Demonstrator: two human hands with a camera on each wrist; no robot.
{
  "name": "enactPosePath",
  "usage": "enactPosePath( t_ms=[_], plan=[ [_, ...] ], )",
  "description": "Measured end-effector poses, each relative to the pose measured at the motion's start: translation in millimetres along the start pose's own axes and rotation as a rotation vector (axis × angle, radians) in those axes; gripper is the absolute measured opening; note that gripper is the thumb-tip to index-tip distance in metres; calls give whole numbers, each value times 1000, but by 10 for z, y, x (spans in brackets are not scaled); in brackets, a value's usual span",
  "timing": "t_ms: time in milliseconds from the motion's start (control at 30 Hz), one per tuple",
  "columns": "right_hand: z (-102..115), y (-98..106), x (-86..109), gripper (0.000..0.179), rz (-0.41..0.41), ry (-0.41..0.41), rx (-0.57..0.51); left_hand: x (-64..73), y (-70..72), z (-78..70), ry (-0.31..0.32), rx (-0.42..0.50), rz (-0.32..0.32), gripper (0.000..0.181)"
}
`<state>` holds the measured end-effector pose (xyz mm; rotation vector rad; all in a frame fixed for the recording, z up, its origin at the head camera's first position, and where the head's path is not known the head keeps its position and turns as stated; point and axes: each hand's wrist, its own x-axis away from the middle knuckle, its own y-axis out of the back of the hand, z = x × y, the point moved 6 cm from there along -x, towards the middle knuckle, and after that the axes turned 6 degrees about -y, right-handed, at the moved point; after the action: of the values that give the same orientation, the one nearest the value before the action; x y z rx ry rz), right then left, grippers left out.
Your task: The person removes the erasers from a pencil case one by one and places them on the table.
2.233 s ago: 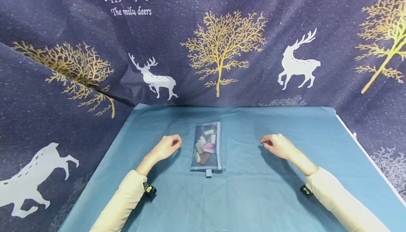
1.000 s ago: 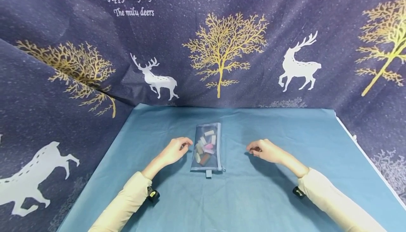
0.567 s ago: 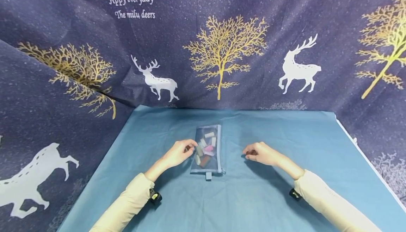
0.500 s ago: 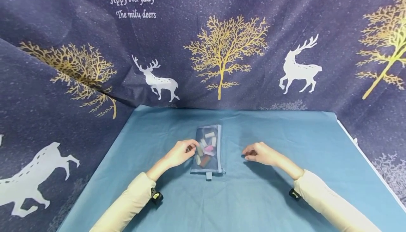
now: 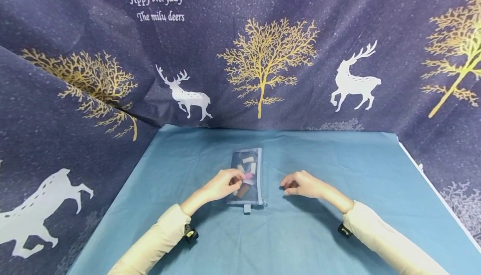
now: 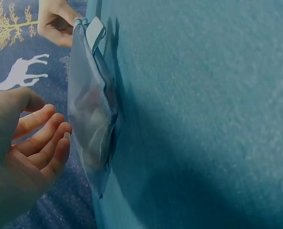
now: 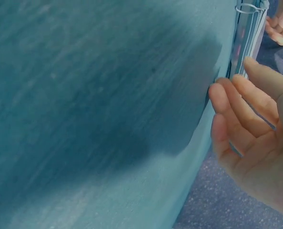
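Observation:
A see-through mesh zipper pouch [image 5: 252,191] lies flat on the blue cloth, its zipper along the right side and a small tab at the near end. Several small blocks show inside, among them white ones [image 5: 248,160], a pink one [image 5: 248,175] and a brown one [image 5: 243,190]. My left hand [image 5: 224,184] hovers over the pouch's left part and covers some blocks; its fingers are loosely bent and hold nothing, as the left wrist view shows. To the right of the pouch, apart from it, my right hand [image 5: 305,184] hangs above the cloth with relaxed, empty fingers [image 7: 246,102].
Blue cloth [image 5: 263,241] covers the table. Dark curtains [image 5: 210,58] with printed deer and golden trees stand behind and at the sides. A small black camera sits on each wrist, such as the left wrist camera [image 5: 191,234].
My left hand has moved right, from beside the pouch to over its left part. My right hand has come left toward the pouch. The pouch has stayed in its place.

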<state>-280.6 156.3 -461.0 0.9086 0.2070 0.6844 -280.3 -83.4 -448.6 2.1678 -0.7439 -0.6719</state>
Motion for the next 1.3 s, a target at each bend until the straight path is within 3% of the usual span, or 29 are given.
enactPosePath(
  t_ms=[300,567,967,1300],
  plan=[
    [83,-83,-58,37,62,61,-2,-35,-110,-123,-51,-103,72,19],
    [155,-107,-105,37,13,115,32,-69,-186,-227,-118,-161,102,18],
    [239,-180,-169,34,0,156,90,-87,-265,-260,-87,-227,118,29],
    [388,-258,-180,31,10,248,105,-82,-329,-335,-142,-344,111,31]
  ],
)
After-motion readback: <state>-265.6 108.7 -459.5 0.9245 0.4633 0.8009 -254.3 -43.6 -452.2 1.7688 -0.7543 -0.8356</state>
